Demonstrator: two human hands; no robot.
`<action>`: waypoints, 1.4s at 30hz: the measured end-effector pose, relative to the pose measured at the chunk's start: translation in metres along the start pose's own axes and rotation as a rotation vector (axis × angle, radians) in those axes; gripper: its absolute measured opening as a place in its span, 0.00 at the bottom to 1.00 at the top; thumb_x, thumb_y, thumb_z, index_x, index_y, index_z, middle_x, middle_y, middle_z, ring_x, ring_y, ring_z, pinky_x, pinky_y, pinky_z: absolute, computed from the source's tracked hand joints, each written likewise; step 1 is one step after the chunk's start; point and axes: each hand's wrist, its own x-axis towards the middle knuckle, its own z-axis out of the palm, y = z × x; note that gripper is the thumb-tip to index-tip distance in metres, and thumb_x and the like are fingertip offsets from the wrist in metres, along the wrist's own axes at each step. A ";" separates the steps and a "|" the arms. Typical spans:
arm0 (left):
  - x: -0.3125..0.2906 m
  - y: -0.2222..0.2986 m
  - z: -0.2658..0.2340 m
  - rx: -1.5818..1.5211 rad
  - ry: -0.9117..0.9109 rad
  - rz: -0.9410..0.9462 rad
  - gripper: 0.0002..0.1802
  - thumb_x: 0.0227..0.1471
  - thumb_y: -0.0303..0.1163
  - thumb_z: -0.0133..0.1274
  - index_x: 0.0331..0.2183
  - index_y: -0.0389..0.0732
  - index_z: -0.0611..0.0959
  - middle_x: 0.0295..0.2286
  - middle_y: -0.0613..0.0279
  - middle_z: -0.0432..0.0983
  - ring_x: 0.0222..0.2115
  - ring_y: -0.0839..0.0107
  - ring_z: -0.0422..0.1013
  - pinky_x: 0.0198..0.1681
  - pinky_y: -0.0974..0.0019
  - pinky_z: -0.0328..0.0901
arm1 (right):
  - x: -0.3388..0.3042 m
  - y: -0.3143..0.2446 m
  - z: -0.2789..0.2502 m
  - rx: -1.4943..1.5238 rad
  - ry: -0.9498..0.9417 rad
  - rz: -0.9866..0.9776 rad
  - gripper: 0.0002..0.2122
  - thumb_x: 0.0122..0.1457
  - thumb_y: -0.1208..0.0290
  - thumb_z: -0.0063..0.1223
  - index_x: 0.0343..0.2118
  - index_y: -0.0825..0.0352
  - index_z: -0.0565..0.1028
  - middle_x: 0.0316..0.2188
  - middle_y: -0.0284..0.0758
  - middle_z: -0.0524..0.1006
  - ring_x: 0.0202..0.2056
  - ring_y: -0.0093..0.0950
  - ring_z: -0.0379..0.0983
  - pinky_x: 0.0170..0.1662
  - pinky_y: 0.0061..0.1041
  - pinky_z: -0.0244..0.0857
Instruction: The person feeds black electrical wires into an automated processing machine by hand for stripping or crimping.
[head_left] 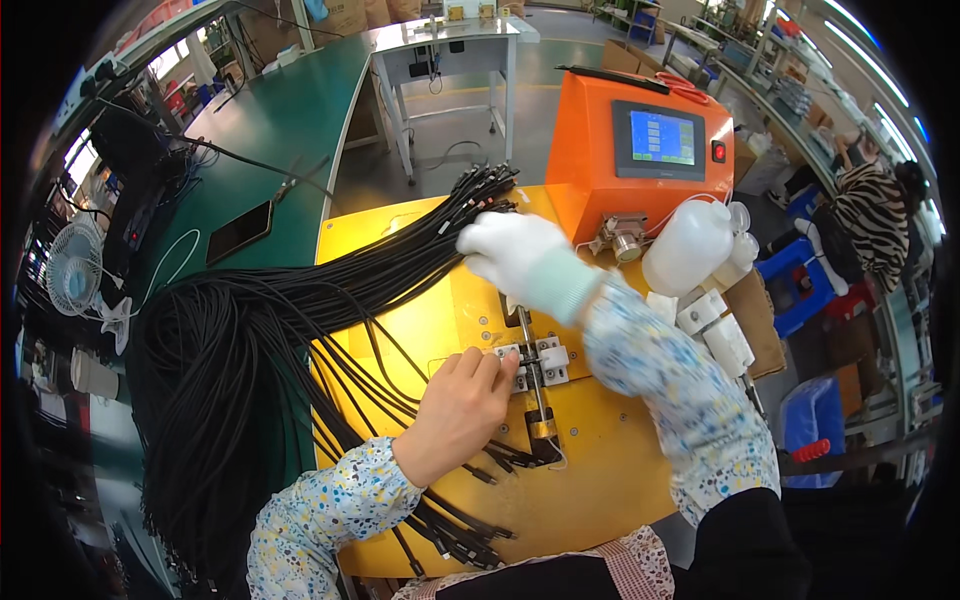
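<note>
My left hand (463,403), bare, has its fingers curled in a pinch against a small white clamp block (552,362) on the yellow machine bed (600,450). What it pinches is hidden by the fingers. My right hand (515,250), in a white glove, is closed beside the connector ends of a thick bundle of black cables (370,268); I cannot make out what is in it. A metal rod (535,375) runs through the block toward a brass-coloured fitting (543,428). Loose cable ends (455,530) lie on the bed below my left wrist.
An orange control box (585,130) with a lit touchscreen stands behind the bed. To its right is a white plastic bottle (688,248). On the green table (290,110) lie a phone (240,233) and the coiled cables. A small fan (75,268) stands left. Someone in stripes (875,215) sits right.
</note>
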 end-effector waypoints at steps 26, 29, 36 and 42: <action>0.002 -0.016 0.007 -0.270 0.031 -0.242 0.14 0.41 0.22 0.57 0.35 0.36 0.78 0.32 0.58 0.73 0.35 0.59 0.68 0.41 0.62 0.64 | -0.023 -0.019 -0.067 -0.435 -0.071 0.039 0.04 0.50 0.73 0.53 0.30 0.61 0.74 0.24 0.34 0.74 0.31 0.35 0.75 0.33 0.31 0.69; 0.000 -0.018 0.003 -0.277 -0.042 -0.258 0.11 0.41 0.23 0.58 0.33 0.38 0.78 0.32 0.58 0.72 0.36 0.59 0.67 0.43 0.62 0.63 | -0.037 -0.008 -0.055 -0.347 0.021 0.112 0.05 0.54 0.69 0.52 0.33 0.61 0.75 0.26 0.36 0.75 0.31 0.37 0.75 0.34 0.33 0.70; 0.005 -0.006 -0.052 -0.619 -0.261 0.083 0.15 0.41 0.25 0.61 0.35 0.38 0.79 0.41 0.55 0.71 0.44 0.58 0.66 0.50 0.57 0.60 | -0.080 -0.010 -0.046 0.268 -0.086 0.079 0.06 0.54 0.68 0.54 0.31 0.65 0.75 0.25 0.40 0.76 0.31 0.39 0.75 0.34 0.35 0.68; 0.010 -0.008 -0.016 -0.630 -0.085 -0.308 0.14 0.45 0.19 0.57 0.37 0.38 0.80 0.30 0.56 0.73 0.34 0.59 0.71 0.38 0.64 0.68 | -0.115 -0.024 -0.030 0.405 -0.086 0.106 0.05 0.52 0.69 0.57 0.29 0.64 0.77 0.25 0.38 0.76 0.30 0.38 0.74 0.33 0.32 0.67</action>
